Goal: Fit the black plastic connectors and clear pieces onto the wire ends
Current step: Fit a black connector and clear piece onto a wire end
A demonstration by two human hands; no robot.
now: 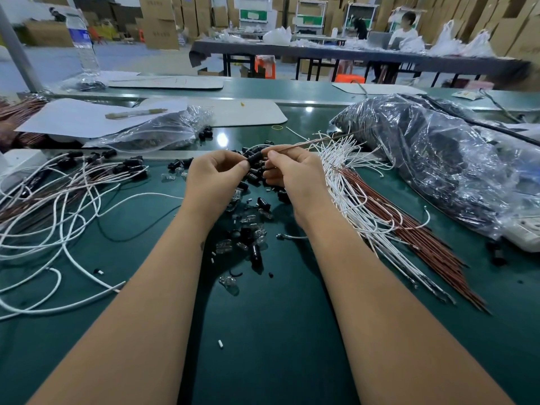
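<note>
Left hand (217, 171) fingers pinch a black connector (253, 159) mid-worktop; right hand (292, 171) fingers pinch a brown wire (309, 144) entering it. Far-left clear bag (152, 133) spills black connectors; right bag (432, 159) holds dark parts. Bottle (83, 42) label unreadable.

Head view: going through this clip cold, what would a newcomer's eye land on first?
First, the two bare forearms reaching up the middle, where the left hand pinches a black connector and the right hand feeds a thin brown wire towards it. Below the hands lies a scatter of black connectors and clear pieces on the green table. Loose white wires sprawl at left, and a fan of white and brown wires lies at right.
</note>
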